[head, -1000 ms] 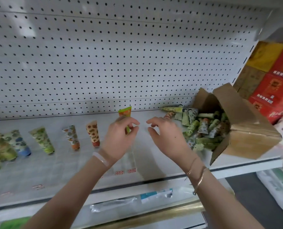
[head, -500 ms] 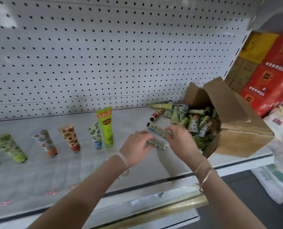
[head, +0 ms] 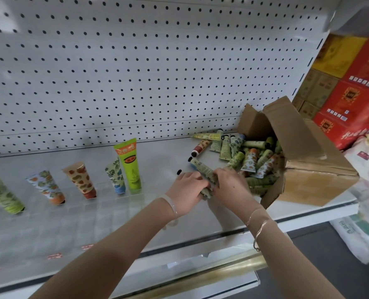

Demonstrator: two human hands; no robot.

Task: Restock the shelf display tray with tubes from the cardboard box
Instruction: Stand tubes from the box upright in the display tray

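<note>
Pegboard shelf (head: 157,160), green tube (head: 129,165) now standing, left hand (head: 187,190) and right hand (head: 228,184) gripping tubes (head: 203,169)

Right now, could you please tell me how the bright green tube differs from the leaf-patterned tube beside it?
The bright green tube is taller than the leaf-patterned tube. The bright green tube is one colour with a label; the leaf-patterned tube is pale with blue-green leaves. Both stand cap down, leaning back.

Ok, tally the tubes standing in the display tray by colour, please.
Tall bright green tube: 1
Green leaf-print tube: 1
White tube with orange-green print: 1
Orange-spotted tube: 1
Blue-green print tube: 1
Total: 5 standing in view; the left edge may hide more.
</note>
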